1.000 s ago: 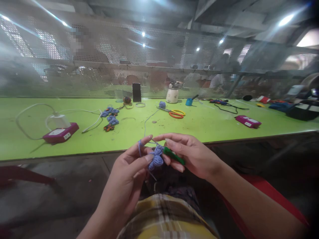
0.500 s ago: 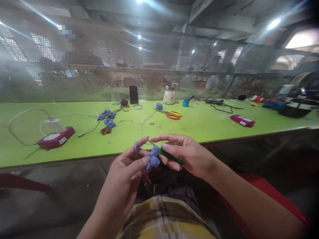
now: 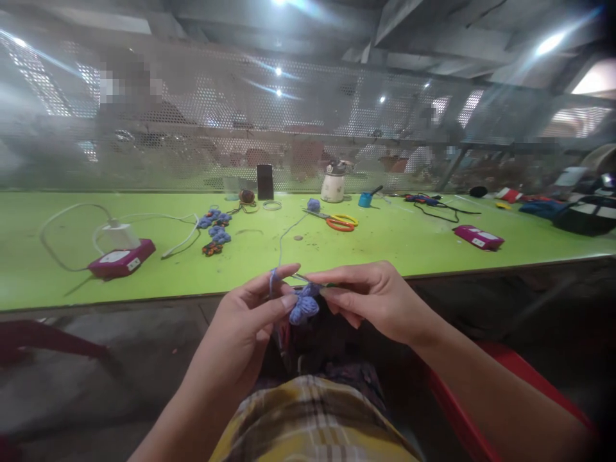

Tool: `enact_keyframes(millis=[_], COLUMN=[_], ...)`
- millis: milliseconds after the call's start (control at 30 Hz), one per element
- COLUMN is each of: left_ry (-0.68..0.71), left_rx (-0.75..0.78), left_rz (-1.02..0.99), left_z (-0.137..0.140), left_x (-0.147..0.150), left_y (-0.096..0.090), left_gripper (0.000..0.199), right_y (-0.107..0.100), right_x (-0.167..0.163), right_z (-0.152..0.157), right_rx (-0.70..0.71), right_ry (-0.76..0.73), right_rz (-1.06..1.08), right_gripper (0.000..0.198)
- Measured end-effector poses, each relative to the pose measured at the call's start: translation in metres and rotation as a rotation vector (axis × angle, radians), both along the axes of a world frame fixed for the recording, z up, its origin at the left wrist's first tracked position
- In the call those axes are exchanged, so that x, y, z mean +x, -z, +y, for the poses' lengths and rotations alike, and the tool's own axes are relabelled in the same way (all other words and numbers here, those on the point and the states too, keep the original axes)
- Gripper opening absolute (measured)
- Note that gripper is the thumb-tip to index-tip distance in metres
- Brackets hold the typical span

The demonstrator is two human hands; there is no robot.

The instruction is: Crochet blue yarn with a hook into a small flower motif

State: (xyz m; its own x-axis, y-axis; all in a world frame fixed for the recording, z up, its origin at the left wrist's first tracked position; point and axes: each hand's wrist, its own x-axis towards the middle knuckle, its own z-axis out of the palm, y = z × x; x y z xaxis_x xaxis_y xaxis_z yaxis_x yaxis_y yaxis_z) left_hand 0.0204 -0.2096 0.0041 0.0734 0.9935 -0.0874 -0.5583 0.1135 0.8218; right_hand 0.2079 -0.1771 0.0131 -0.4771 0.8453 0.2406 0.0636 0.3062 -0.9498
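Between thumb and fingers, my left hand (image 3: pixel 255 308) pinches a small blue-purple crochet flower (image 3: pixel 304 309). Yarn (image 3: pixel 282 240) loops round its raised index finger and runs back over the table to a small yarn ball (image 3: pixel 314 205). My right hand (image 3: pixel 375 295) is closed on a crochet hook (image 3: pixel 302 278), whose metal shaft points left at the top of the flower. Most of its green handle is hidden by my fingers. Both hands are just off the table's near edge, close together.
On the green table (image 3: pixel 255 256) lie orange-and-yellow scissors (image 3: pixel 341 222), finished crochet pieces (image 3: pixel 216 226), a phone (image 3: pixel 265 182), a pale jar (image 3: pixel 333 185), a blue pot (image 3: pixel 365 199), and magenta power boxes (image 3: pixel 122 258) with cables. A perforated screen (image 3: pixel 298 128) stands behind.
My right hand has turned and closed over the green handle, which showed plainly before. The flower has tilted. The whole view has shifted slightly, with table items appearing farther right.
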Motion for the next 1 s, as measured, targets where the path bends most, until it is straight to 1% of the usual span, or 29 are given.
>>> enact_keyframes(millis=[100, 200, 267, 367, 433, 600, 733, 867, 933, 1000], left_ry=[0.003, 0.012, 0.030, 0.062, 0.078, 0.096, 0.092, 0.070, 0.043, -0.011], left_rx=[0.007, 0.025, 0.035, 0.040, 0.043, 0.059, 0.070, 0.105, 0.159, 0.248], left_rz=[0.022, 0.044, 0.054, 0.054, 0.042, 0.062, 0.092, 0.187, 0.242, 0.328], left_z=[0.000, 0.002, 0.003, 0.005, 0.004, 0.001, 0.000, 0.001, 0.002, 0.003], left_x=[-0.001, -0.003, -0.004, -0.005, -0.005, -0.004, -0.004, -0.004, -0.004, -0.003], left_y=[0.001, 0.002, 0.003, 0.003, 0.003, 0.003, 0.004, 0.008, 0.012, 0.015], left_gripper=[0.038, 0.036, 0.035, 0.034, 0.033, 0.032, 0.033, 0.033, 0.031, 0.029], right_y=[-0.002, -0.004, -0.006, -0.011, -0.016, -0.026, -0.030, -0.031, -0.031, -0.031], right_x=[0.002, 0.006, 0.009, 0.014, 0.016, 0.018, 0.018, 0.018, 0.018, 0.017], right_z=[-0.001, -0.003, -0.003, -0.003, -0.003, -0.005, -0.007, -0.009, -0.010, -0.012], right_rx=[0.029, 0.101, 0.191, 0.383, 0.483, 0.605, 0.661, 0.672, 0.667, 0.664], right_ry=[0.029, 0.030, 0.019, -0.017, -0.055, -0.118, -0.125, -0.110, -0.094, -0.069], right_rz=[-0.047, -0.109, -0.173, -0.296, -0.359, -0.481, -0.537, -0.583, -0.614, -0.653], right_gripper=[0.026, 0.025, 0.025, 0.027, 0.028, 0.029, 0.031, 0.034, 0.035, 0.037])
